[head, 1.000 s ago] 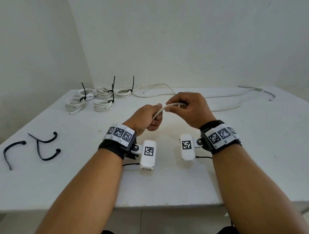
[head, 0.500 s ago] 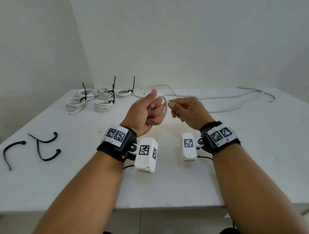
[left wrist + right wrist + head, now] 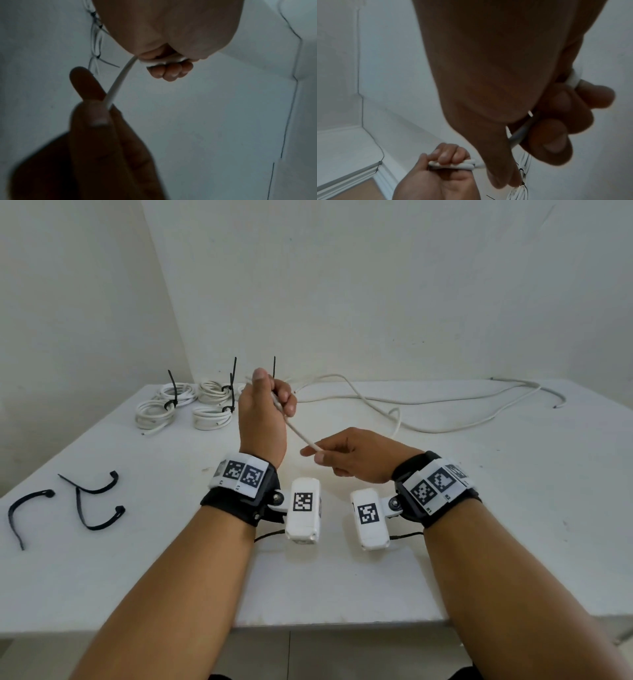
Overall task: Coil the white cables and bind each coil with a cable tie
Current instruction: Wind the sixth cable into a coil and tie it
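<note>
My left hand (image 3: 270, 402) is raised above the table, fist upright, and grips small loops of a white cable (image 3: 298, 433). A straight stretch of that cable slants down to my right hand (image 3: 329, 455), which pinches it between thumb and fingers. In the left wrist view the loops (image 3: 161, 61) lie under the curled fingers (image 3: 169, 71) and the cable (image 3: 120, 81) runs to the right hand (image 3: 96, 115). The right wrist view shows the cable (image 3: 520, 135) passing through the right fingers, with the left hand (image 3: 447, 155) below. Behind the right hand the cable's slack (image 3: 445, 398) trails over the table.
Several bound white coils (image 3: 150, 412) with black ties standing up sit at the back left. Three loose black cable ties (image 3: 99, 515) lie at the left on the white table (image 3: 513, 508). Loose cable ends (image 3: 555, 402) reach the far right. Walls close the back and left.
My left hand has risen and moved away from me with the loops. The right hand has dropped lower and nearer me, so the cable now runs taut between them.
</note>
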